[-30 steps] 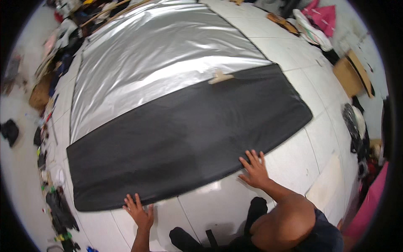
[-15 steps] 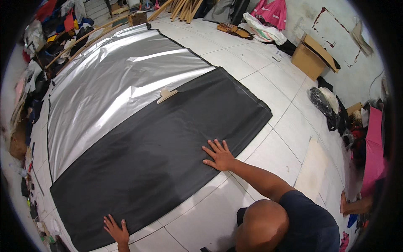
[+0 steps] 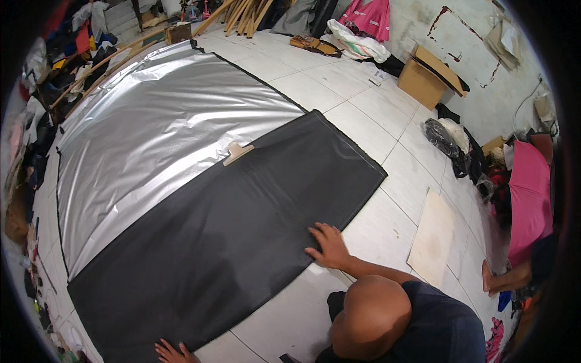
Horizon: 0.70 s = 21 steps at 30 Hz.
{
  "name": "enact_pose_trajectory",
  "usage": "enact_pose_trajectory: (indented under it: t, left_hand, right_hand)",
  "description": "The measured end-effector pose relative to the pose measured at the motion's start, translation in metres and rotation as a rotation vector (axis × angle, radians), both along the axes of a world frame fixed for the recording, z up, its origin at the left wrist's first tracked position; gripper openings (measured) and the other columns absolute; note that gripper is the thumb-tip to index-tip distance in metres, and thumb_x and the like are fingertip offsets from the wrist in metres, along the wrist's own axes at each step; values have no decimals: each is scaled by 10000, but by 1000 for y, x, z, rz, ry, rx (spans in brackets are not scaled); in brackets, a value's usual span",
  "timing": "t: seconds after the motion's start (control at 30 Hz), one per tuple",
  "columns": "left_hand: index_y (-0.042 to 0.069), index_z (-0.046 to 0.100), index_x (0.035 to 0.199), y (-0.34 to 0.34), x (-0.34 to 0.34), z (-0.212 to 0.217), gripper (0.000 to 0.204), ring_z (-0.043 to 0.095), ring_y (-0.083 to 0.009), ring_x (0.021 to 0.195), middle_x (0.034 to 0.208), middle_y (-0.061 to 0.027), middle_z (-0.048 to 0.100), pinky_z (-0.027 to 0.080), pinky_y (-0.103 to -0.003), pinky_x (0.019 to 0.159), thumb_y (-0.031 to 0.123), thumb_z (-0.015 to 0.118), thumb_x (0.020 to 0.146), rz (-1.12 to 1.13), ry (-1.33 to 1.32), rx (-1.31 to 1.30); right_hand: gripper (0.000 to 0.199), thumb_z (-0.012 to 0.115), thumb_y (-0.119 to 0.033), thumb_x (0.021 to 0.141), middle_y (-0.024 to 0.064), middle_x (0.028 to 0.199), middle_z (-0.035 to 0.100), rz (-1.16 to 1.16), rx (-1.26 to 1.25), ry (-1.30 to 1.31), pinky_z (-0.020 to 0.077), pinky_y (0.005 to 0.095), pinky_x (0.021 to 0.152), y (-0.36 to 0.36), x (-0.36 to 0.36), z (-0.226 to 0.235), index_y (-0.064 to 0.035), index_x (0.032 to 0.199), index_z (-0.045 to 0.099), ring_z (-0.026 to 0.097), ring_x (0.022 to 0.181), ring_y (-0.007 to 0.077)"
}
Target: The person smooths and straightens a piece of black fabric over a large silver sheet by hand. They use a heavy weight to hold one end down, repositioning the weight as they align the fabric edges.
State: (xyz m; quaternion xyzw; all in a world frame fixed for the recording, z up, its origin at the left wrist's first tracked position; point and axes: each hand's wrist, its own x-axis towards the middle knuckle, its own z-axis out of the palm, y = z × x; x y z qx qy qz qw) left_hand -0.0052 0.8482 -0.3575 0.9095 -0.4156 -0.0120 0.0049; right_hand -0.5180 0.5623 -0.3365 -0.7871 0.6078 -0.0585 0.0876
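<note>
Spreading from the floor's far left toward its right, the black fabric sheet (image 3: 224, 236) lies with its long axis running lower left to upper right, overlapping the silver sheet (image 3: 157, 127). At its near left corner, the left hand (image 3: 175, 352) presses flat, fingers splayed open. Further right, the right hand (image 3: 330, 245) rests open-fingered on the sheet's near edge, gripping nothing.

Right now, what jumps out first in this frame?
A big sheet spread on the white tiled floor: its silver half lies far, its black half near. The right hand presses flat on the black edge; the left hand rests at its lower corner. A small wooden piece sits where silver meets black.
</note>
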Motion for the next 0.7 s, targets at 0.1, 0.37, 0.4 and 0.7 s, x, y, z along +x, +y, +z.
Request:
enact_pose_trajectory:
  t: [0.1, 0.37, 0.4, 0.7]
  left_hand:
    - [-90, 316, 1363, 30, 12, -10, 823, 305, -498, 1266, 1399, -359, 269, 228, -542, 1064, 563, 472, 886, 348, 89, -302]
    - [48, 430, 1331, 4, 68, 6, 545, 389, -322, 1277, 1381, -139, 432, 270, -503, 1072, 362, 512, 894, 1158, 1395, -986]
    - [39, 436, 1324, 14, 89, -9, 525, 416, -322, 1255, 1363, -144, 448, 288, -491, 1069, 348, 498, 904, 1120, 1444, -1124]
    - [13, 573, 1135, 48, 118, 23, 359, 535, -243, 1058, 1125, -91, 597, 365, -362, 992, 139, 643, 806, 789, 1347, -1439]
  right_hand:
    - [661, 554, -495, 871, 215, 1151, 533, -474, 171, -326, 433, 520, 858, 7, -20, 5, 2, 1274, 389, 564, 991, 331]
    - [579, 617, -280, 863, 216, 1057, 569, -1164, 369, -1537, 544, 471, 729, -41, -71, -56, 38, 1265, 349, 603, 928, 320]
    - [526, 585, -255, 875, 217, 1104, 565, -1103, 447, -1706, 534, 485, 762, -51, -63, -62, 35, 1262, 378, 587, 988, 333]
    - [391, 565, -299, 873, 62, 1221, 531, -659, 459, -1820, 360, 388, 961, -61, -93, -54, -54, 1174, 519, 483, 1126, 224]
